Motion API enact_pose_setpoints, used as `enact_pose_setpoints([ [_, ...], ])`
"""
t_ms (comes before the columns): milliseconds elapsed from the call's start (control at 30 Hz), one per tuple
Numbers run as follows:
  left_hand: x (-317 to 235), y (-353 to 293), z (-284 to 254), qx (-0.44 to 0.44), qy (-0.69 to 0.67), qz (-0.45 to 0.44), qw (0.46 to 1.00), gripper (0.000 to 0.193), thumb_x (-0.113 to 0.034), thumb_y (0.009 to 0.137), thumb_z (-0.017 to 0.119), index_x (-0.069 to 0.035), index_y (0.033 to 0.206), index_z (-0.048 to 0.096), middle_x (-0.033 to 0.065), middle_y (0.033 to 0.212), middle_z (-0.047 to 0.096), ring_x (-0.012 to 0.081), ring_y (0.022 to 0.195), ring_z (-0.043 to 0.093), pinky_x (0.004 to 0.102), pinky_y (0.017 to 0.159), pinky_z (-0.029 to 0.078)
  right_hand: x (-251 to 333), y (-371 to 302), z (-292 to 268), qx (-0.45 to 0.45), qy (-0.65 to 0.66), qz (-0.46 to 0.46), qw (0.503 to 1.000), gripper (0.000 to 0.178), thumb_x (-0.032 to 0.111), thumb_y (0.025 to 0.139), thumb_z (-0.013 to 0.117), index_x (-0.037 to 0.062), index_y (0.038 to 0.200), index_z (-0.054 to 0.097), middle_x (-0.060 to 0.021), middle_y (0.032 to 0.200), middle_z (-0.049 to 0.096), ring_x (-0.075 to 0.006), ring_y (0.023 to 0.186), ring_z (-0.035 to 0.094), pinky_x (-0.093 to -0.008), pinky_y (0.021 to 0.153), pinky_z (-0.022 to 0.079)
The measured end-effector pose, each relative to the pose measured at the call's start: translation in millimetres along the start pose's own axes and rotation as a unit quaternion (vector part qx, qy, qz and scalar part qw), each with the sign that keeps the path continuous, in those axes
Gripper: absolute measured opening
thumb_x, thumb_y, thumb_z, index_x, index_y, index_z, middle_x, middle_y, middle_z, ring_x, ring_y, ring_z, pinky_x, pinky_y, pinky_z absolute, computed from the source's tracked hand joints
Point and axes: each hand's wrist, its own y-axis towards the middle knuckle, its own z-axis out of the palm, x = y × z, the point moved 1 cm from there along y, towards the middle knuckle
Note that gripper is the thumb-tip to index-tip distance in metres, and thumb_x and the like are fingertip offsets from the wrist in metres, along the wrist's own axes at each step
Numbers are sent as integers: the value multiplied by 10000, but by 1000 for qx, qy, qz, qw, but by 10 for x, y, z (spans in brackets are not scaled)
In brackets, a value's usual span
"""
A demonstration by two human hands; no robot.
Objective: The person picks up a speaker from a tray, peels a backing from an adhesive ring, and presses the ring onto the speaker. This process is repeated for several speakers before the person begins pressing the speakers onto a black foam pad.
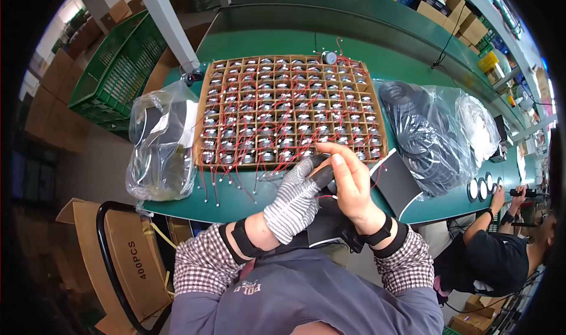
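Note:
My left hand (295,202), in a grey-and-white striped glove with dark fingertips, is closed round a small dark part with a red wire (332,187), mostly hidden between the hands. My bare right hand (352,184) meets it from the other side, thumb and fingers drawn together at the part; what they grip is hidden. Just beyond both hands lies a cardboard box with dividers (201,108). Its cells hold small round metal parts trailing red wires with white connectors. One loose round part (329,58) rests on the box's far edge.
Clear bags flank the box: dark pieces fill the left bag (162,143), black rings the right bag (421,137). A black sheet (398,184) overlaps the green table's (265,208) front edge. A green crate (118,69) stands far left. At right, another person (495,252) works beside white-faced discs (482,189).

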Motion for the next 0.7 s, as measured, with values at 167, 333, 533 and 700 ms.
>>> enact_pose_setpoints([
  [167, -145, 575, 124, -11, -433, -170, 885, 351, -73, 803, 633, -5, 1121, 498, 75, 984, 605, 142, 898, 577, 257, 800, 472, 71, 500, -557, 48, 106, 77, 990, 325, 222, 938, 434, -42, 1105, 524, -79, 813, 628, -106, 713, 574, -236, 681, 448],
  [333, -90, 1242, 271, -34, -371, -173, 912, 368, -65, 760, 680, 5, 1087, 527, 82, 985, 610, 142, 886, 581, 255, 774, 486, -257, 1458, -1733, -56, -245, 101, 963, 187, 177, 844, 578, 16, 928, 622, -41, 734, 633, -139, 652, 605, -284, 567, 467],
  [533, 39, 1906, 264, -55, -113, -182, 975, 332, -63, 747, 694, 0, 1046, 564, 90, 914, 630, 145, 778, 600, 283, 695, 510, -584, 2087, -1782, -61, -504, 147, 849, 200, 248, 677, 677, 54, 714, 654, -150, 737, 640, -269, 720, 634, -353, 674, 498],
  [700, 41, 2250, 248, -43, -20, -234, 971, 315, -93, 693, 749, 0, 963, 613, 84, 812, 645, 149, 727, 606, 269, 698, 507, -631, 2167, -1737, -60, -499, 175, 847, 203, 250, 669, 667, 57, 732, 660, -155, 762, 644, -307, 757, 630, -373, 692, 499],
])
